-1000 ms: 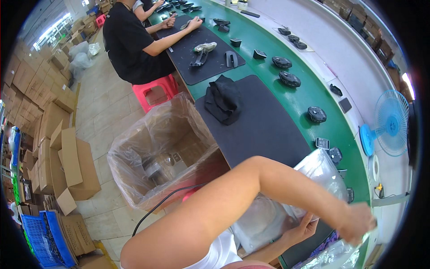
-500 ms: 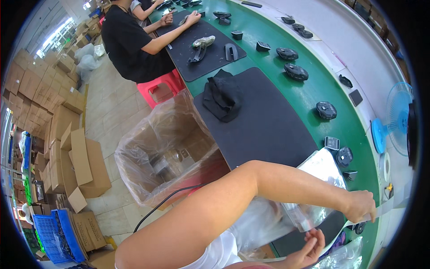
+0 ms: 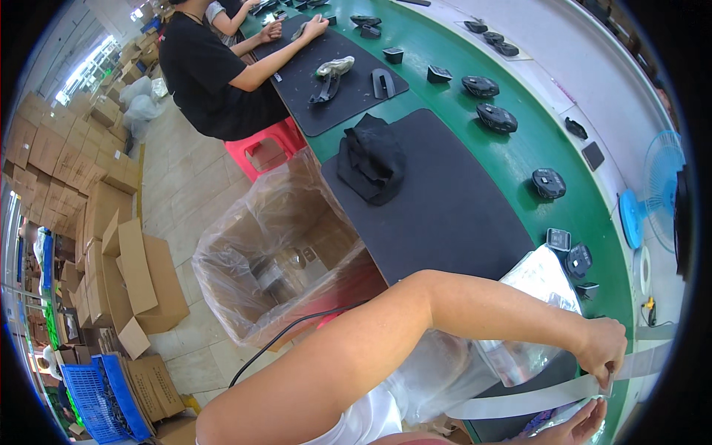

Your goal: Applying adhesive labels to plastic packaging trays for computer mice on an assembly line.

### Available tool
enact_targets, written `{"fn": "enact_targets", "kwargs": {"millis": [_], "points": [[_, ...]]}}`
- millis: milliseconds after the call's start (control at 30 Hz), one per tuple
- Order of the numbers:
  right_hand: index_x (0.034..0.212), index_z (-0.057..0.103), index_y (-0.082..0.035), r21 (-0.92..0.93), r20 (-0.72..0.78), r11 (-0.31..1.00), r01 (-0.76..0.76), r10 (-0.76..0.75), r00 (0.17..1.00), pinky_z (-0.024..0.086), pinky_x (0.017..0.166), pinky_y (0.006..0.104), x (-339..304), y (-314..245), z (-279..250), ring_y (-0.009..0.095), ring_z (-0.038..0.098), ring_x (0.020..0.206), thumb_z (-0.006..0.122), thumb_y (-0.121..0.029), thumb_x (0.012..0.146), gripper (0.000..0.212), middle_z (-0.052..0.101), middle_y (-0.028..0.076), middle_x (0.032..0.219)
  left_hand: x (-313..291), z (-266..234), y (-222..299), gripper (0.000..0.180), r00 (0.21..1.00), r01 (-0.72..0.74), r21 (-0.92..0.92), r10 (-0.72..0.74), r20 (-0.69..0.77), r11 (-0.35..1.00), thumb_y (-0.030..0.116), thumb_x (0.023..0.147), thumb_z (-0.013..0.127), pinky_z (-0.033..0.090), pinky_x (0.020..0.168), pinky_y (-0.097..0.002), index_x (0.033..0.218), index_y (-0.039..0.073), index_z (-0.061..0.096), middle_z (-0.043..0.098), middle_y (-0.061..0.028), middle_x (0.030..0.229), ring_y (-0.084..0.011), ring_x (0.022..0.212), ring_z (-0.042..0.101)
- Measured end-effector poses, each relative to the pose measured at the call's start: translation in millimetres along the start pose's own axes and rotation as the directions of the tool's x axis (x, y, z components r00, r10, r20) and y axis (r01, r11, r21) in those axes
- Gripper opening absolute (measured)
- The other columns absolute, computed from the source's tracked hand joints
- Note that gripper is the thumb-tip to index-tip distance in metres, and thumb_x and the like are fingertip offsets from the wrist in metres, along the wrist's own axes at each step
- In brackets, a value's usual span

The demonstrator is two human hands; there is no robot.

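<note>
My left arm reaches across to the right, and my left hand (image 3: 602,347) pinches a long pale translucent strip (image 3: 519,400) close to a small clear piece at its fingertips. Just below it, my right hand (image 3: 582,426) is palm up with fingers extended and slightly curved. Its fingertips come close to the strip's lower edge; whether they touch is unclear. Beneath my left forearm lie shiny silver bags (image 3: 545,278), partly hidden by the arm. A clear plastic bag (image 3: 437,371) is spread near my lap.
A black cloth (image 3: 371,159) lies on the dark mat (image 3: 452,200). Several black devices (image 3: 549,183) line the green table (image 3: 512,163). A carton with a clear liner (image 3: 245,222) stands at the table's left side. A co-worker (image 3: 208,74) sits beyond; a blue fan (image 3: 630,219) is at right.
My right hand has moved right, from the clear bag's corner to just below my left hand. The pale strip now stretches farther left under the left hand.
</note>
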State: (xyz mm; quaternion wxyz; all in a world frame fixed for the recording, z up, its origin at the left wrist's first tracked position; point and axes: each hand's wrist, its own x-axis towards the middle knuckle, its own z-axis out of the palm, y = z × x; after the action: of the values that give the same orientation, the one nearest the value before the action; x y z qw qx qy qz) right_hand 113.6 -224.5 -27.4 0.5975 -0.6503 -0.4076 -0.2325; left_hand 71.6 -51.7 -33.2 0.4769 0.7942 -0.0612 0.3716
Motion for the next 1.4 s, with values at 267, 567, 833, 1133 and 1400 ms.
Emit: {"fn": "enact_targets", "kwargs": {"millis": [267,567,833,1133,1400], "points": [[0.088,0.066,0.003,-0.008,0.025,0.995,0.099,-0.099,0.995,0.051,0.069,0.0303,20,-11,8,0.017,0.060,0.074,0.081,-0.020,0.084,0.027,0.066,0.009,0.082,-2,-3,0,0.031,0.999,-0.039,0.114,0.036,0.030,0.993,0.051,0.075,0.075,0.050,0.057,-0.0374,0.074,0.019,0.078,0.070,-0.0004,0.067,-0.0248,0.064,0.068],[0.085,0.065,0.003,-0.032,-0.026,0.994,0.105,-0.106,0.994,0.049,0.067,0.0298,32,-20,1,0.016,0.055,0.071,0.080,-0.018,0.084,0.026,0.062,0.008,0.078,-5,-11,5,0.036,0.996,-0.084,0.166,0.076,0.056,0.983,0.052,0.079,0.070,0.048,0.055,-0.0385,0.069,0.017,0.077,0.070,0.0017,0.064,-0.0247,0.062,0.067],[0.079,0.063,0.002,0.033,-0.027,0.996,0.089,-0.088,0.996,0.045,0.064,0.0297,19,-22,-12,0.017,0.051,0.068,0.079,-0.019,0.085,0.027,0.058,0.008,0.074,-5,-15,13,0.044,0.996,0.088,0.106,-0.088,0.001,0.991,0.055,0.084,0.060,0.052,0.065,-0.0439,0.068,0.015,0.074,0.069,-0.0094,0.072,-0.0337,0.069,0.066],[0.071,0.055,-0.002,0.332,0.654,0.694,-0.639,0.319,0.686,0.035,0.057,0.0283,-121,-90,5,0.017,0.047,0.065,0.071,-0.006,0.068,0.016,0.051,0.008,0.069,-1,-39,18,0.046,0.940,0.336,0.259,-0.339,-0.038,0.906,0.050,0.087,0.054,0.053,0.083,-0.0467,0.087,0.010,0.076,0.071,-0.0202,0.091,-0.0384,0.089,0.068],[0.075,0.063,-0.002,0.091,0.699,0.789,-0.607,0.384,0.603,0.031,0.051,0.0229,-147,-82,3,0.006,0.041,0.056,0.081,-0.001,0.072,0.018,0.053,0.001,0.065,14,-25,-11,0.046,0.984,0.075,0.199,-0.040,-0.172,0.977,0.036,0.092,0.052,0.052,0.080,-0.0475,0.082,-0.004,0.071,0.067,-0.0285,0.081,-0.0439,0.083,0.067]]}}
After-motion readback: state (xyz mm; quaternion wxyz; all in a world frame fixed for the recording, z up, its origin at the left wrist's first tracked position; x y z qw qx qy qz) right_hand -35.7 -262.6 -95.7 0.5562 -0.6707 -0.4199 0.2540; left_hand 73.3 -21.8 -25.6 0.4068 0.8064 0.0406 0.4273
